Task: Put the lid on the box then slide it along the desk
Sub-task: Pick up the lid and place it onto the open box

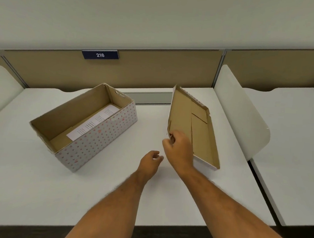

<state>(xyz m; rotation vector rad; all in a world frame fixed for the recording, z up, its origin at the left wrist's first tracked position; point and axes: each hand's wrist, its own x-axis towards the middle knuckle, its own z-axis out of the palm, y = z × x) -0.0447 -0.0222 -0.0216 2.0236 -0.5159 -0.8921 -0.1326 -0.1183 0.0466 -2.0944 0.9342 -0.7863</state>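
lid (192, 128) underside up | right hand (179, 150) fingers (172, 137) hidden behind edge

It was an office or study hall, laid out in numbered seats. A white desk (40, 185) ran along a tan fabric partition (155, 73) framed in grey metal, and a dark blue sign (100, 55) reading 216 hung from the partition's top rail. White rounded dividers (240, 112) stood between this seat and the next, with another white desk (287, 144) beyond on the right. A plain pale wall (157, 18) rose behind. A cable slot (150, 98) sat at the desk's back edge.
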